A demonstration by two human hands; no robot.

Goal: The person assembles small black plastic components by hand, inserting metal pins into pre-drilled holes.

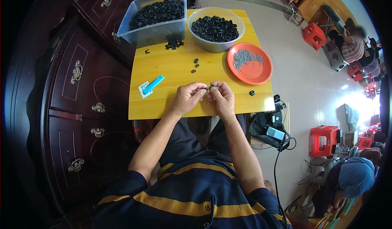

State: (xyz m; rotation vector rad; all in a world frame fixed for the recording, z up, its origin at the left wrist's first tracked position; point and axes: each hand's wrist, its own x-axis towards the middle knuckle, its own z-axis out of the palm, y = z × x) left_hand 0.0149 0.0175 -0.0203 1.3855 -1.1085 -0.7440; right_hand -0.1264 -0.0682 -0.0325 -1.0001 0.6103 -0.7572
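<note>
Above the front part of a yellow table (pixel 163 106), my left hand (pixel 190 96) and my right hand (pixel 221 98) meet fingertip to fingertip. Pinched between them is a small black part, mostly covered by the fingers. A few loose black parts (pixel 193 71) lie just beyond my hands, and one more black piece (pixel 252 93) rests to the right. On the left, a blue-handled tool (pixel 153 84) lies over a white printed card (pixel 143 91). An orange-red plate (pixel 255 76) at the right holds many small grey pieces (pixel 245 57).
A clear rectangular bin (pixel 153 38) and a round translucent tub (pixel 214 46), both full of black parts, stand at the back. Dark wooden cabinets (pixel 69 102) border the left. A black bag (pixel 261 127) with cables sits right of the table. Several people work at far right near red stools (pixel 322 141).
</note>
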